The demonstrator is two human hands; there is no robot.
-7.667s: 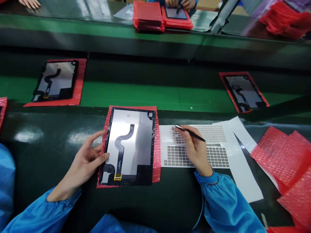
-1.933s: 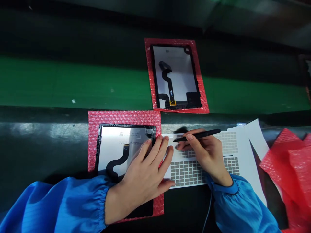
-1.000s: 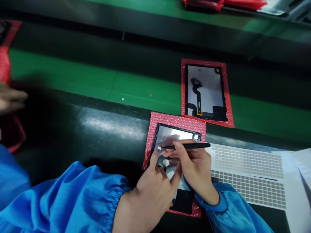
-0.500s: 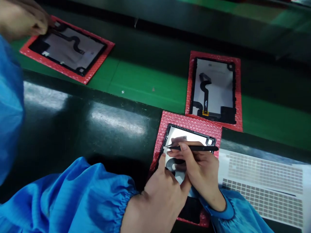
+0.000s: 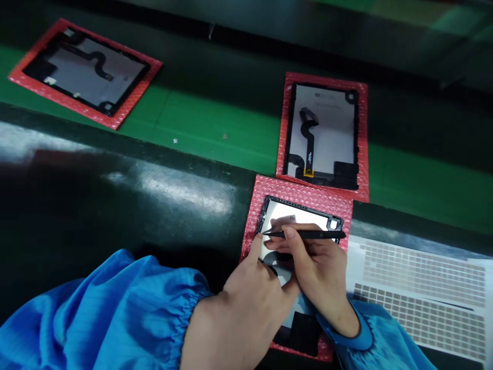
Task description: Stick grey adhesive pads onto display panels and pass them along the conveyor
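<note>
A tablet screen panel (image 5: 295,209) with a black frame lies on pink bubble wrap (image 5: 251,218) in front of me. My right hand (image 5: 318,262) holds black tweezers (image 5: 323,235) between thumb and fingers, their tips at the panel's left edge. Beside those tips rests the index fingertip of my left hand (image 5: 254,303), whose thumb reaches out toward my right hand. Its other fingers are bent and partly hidden, and nothing shows in them. Both hands cover the middle of the panel.
Two more panels on pink wrap lie on the green belt, one at the upper left (image 5: 115,67) and one behind my hands (image 5: 335,128). White sheets with rows of small grey stickers (image 5: 423,298) lie to the right.
The other person's hand and blue sleeve at the upper left are gone. Both panels on the green belt have shifted left. My left index fingertip has moved up to the tweezer tips.
</note>
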